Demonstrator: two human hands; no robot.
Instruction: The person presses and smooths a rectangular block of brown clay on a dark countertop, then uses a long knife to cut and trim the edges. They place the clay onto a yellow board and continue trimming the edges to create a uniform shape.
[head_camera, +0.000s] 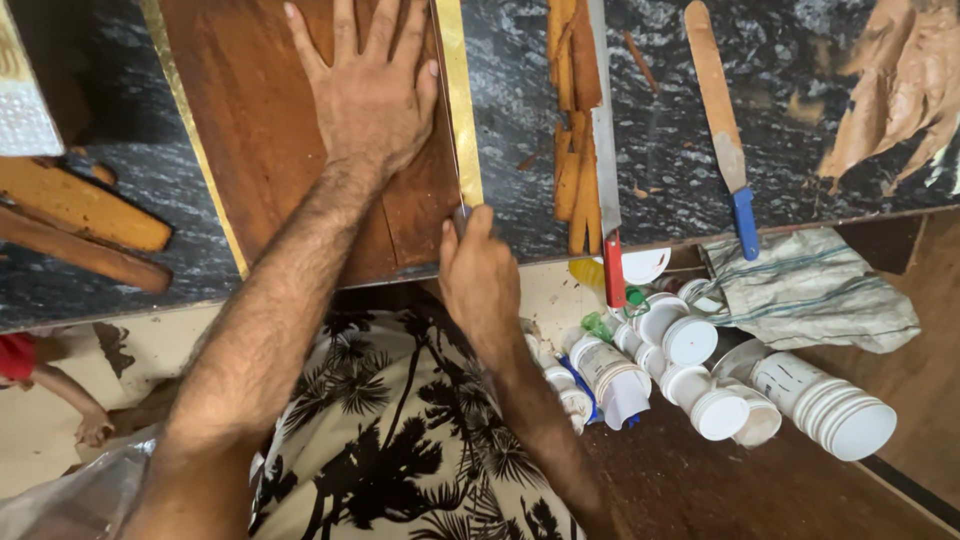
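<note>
Under our flat left hand (370, 95) the wooden board (270, 140) is reddish brown, edged with a gold strip (462, 110) beside our gripping right hand (480, 275). Beyond the grip, the worktop (520, 130) is black, veined grey-white. Right of the grip lie white jars (700, 380), a red handle (613, 270) and a blue handle (745, 222). Below, the cloth (400, 450) is cream with black palms.

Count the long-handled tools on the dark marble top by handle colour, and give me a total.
Red-handled tool: 1
Blue-handled tool: 1
Thin blade in the right hand, handle hidden: 1
Total: 3
</note>
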